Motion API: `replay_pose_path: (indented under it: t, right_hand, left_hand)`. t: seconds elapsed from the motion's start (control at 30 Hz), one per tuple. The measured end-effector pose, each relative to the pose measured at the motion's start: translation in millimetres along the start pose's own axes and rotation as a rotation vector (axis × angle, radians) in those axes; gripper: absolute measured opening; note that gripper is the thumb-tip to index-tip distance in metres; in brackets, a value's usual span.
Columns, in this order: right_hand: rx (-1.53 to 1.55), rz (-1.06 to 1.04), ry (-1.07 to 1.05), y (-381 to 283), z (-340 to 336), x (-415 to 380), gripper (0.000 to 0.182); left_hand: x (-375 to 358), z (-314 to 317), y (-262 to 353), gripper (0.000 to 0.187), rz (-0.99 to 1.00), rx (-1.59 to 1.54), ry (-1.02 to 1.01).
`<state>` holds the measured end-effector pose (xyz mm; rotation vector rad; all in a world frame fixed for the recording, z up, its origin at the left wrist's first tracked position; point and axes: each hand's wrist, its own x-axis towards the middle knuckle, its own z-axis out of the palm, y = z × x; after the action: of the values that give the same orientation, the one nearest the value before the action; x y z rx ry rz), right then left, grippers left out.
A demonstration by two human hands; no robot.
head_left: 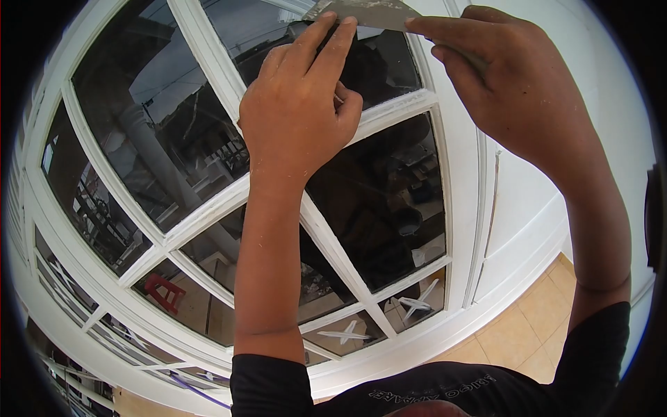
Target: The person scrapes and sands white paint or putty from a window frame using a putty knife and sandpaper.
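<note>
A flat grey scraper (381, 12) lies against the upper part of a white-framed window (274, 187), its far part cut off by the top edge of the view. My right hand (504, 87) is closed around its handle, most of which the fingers hide, with the index finger stretched along the blade. My left hand (299, 104) has its index and middle fingers extended, their tips touching the blade's left part. Its other fingers are bent, and the palm faces the window. Pale residue marks the blade.
Dark glass panes (379, 201) reflect a column and buildings. White cross-shaped ornaments (344, 333) show at the lower panes, and a red stool (165, 293) appears in another. A white wall (517, 201) stands at right above tan floor tiles (517, 326).
</note>
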<state>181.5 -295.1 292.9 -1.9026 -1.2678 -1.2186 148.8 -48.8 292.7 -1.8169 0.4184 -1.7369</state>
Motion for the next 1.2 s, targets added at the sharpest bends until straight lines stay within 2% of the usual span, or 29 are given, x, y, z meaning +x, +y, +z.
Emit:
replay_pose_path:
  t: [0.1, 0.17, 0.5, 0.57, 0.6, 0.67, 0.9, 0.97, 1.0, 1.07, 1.2]
  right_hand:
    - [-0.144, -0.081, 0.072, -8.8, -0.2, -2.5, 0.026]
    - [-0.159, -0.057, 0.003, -8.4, -4.3, -3.9, 0.026]
    - [-0.041, -0.057, 0.012, -8.0, 1.2, 3.6, 0.026]
    - [-0.251, 0.046, 0.047, -31.4, 3.1, 6.5, 0.026]
    - [-0.253, 0.046, 0.048, -27.4, 0.9, 4.6, 0.026]
    - [-0.171, -0.067, 0.034, -18.0, -4.5, 1.7, 0.026]
    - [-0.185, -0.095, 0.109, -21.2, -1.4, 7.0, 0.026]
    - [-0.215, 0.076, -0.013, -31.7, -8.9, 11.6, 0.026]
    - [-0.217, 0.074, -0.013, -28.6, -5.8, 12.2, 0.026]
    - [-0.177, -0.137, 0.13, -19.6, 2.5, 12.9, 0.026]
    - [-0.179, -0.127, 0.13, -9.8, 3.7, 10.0, 0.025]
  left_hand:
    - [0.3, -1.1, 0.6, 0.068, -0.066, -0.025, -0.015]
    - [-0.3, -1.7, 0.5, 0.068, -0.027, -0.002, -0.027]
    - [-1.1, -0.3, 0.3, 0.066, -0.064, -0.033, -0.003]
    - [-0.8, 0.7, 0.2, 0.066, -0.098, -0.043, 0.016]
    - [-0.6, 1.0, -0.4, 0.066, -0.098, -0.044, 0.018]
    - [-1.4, 1.5, -1.7, 0.067, -0.046, -0.02, 0.007]
    - [-1.4, 1.5, -1.2, 0.07, -0.098, -0.034, 0.029]
    - [-0.8, 0.0, 0.1, 0.071, -0.085, -0.006, -0.005]
    - [-0.2, -2.2, 2.7, 0.071, -0.086, -0.006, -0.003]
    - [3.0, -8.6, 9.0, 0.071, -0.241, -0.126, -0.059]
    - [0.5, -1.9, 2.3, 0.071, -0.177, -0.057, -0.006]
